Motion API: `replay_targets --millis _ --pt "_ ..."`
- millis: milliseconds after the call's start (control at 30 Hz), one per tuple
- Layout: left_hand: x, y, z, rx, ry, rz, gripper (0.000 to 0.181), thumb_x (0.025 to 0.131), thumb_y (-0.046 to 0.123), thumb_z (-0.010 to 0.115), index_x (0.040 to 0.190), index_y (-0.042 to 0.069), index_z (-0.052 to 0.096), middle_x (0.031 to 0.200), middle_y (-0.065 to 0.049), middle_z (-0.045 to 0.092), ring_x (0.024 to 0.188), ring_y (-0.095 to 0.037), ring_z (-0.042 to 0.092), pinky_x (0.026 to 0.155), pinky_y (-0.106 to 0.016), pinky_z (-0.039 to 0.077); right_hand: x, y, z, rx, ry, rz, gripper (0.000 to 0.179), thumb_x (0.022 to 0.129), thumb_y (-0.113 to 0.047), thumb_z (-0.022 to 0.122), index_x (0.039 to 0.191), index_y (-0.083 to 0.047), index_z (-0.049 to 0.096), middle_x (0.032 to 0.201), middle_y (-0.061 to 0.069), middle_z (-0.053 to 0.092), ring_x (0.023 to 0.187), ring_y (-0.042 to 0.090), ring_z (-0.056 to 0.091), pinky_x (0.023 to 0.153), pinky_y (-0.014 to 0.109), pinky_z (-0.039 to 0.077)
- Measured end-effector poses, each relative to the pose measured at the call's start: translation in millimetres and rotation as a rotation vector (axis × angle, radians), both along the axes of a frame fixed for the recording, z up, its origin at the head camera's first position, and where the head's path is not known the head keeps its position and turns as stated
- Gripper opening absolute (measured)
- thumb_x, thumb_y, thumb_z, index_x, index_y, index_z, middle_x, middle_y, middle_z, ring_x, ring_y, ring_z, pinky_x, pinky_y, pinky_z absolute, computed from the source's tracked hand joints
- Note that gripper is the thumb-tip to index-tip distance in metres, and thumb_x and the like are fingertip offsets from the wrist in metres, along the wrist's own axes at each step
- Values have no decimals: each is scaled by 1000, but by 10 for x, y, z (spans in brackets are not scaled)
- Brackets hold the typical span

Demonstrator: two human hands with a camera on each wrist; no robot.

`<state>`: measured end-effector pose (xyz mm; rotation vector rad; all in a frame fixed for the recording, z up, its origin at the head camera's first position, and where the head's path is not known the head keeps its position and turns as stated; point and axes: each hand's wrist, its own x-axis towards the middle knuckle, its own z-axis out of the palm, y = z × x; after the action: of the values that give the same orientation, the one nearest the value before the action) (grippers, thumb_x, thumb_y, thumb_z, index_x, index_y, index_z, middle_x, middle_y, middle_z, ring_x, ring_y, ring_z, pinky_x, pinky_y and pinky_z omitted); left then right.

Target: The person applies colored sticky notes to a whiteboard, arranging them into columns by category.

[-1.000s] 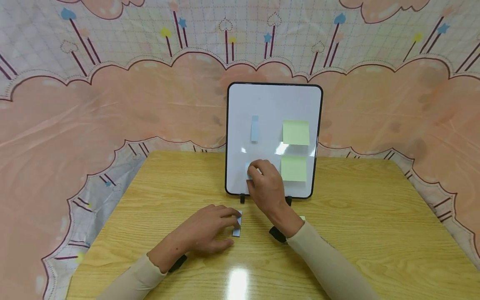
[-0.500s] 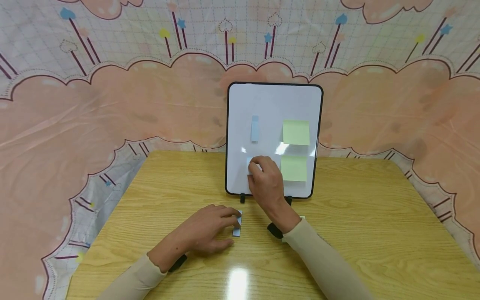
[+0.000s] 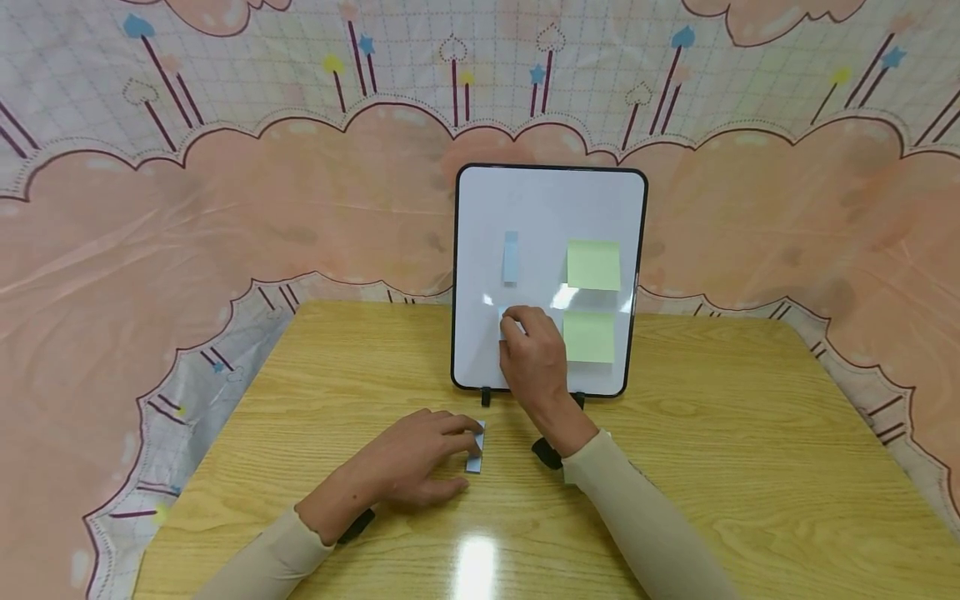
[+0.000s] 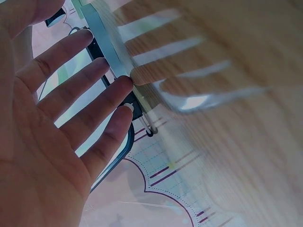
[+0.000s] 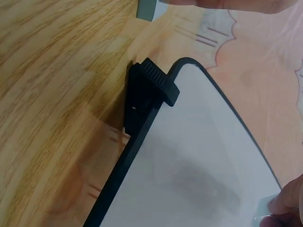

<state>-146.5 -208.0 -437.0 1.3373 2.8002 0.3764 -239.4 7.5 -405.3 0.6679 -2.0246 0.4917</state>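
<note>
My right hand (image 3: 534, 354) is at the lower left part of a small whiteboard (image 3: 551, 204), thumb and fingertips pinching a pale blue sticky note (image 5: 263, 208) against its surface. Most of that note is hidden by the fingers. On the table, my left hand (image 3: 420, 458) lies with spread, relaxed fingers, its fingertips touching a narrow blue pad of sticky notes (image 4: 105, 40). Another narrow blue sticky note (image 3: 511, 258) is stuck higher on the board. To its right are an upper green sticky note (image 3: 593, 265) and a lower green sticky note (image 3: 588, 337).
The whiteboard stands upright on black feet (image 5: 147, 90) toward the back of the wooden table (image 3: 720, 467). A patterned cloth (image 3: 337, 200) hangs behind it. Something pale green is mostly hidden beneath the right sleeve (image 3: 637, 508).
My right hand has slid slightly upward and a little to the right on the board, with the blue note at its fingertips. The left hand has kept its place.
</note>
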Motion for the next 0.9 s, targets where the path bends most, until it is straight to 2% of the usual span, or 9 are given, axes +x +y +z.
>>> replay_targets --millis 300,900 --pt "2 0 -16 1 8 0 27 97 45 73 119 28 71 146 5 61 130 -16 61 103 -42 51 -31 -10 -21 2 -8 -21 16 85 16 71 87 0 74 102 12 72 95 30 70 79 39 60" --pt "-4 40 -43 13 8 12 26 98 43 73 119 28 71 146 6 60 131 -16 60 104 -43 51 -125 32 -107 10 -9 -6 16 85 16 72 87 1 73 101 12 71 94 30 69 79 38 60"
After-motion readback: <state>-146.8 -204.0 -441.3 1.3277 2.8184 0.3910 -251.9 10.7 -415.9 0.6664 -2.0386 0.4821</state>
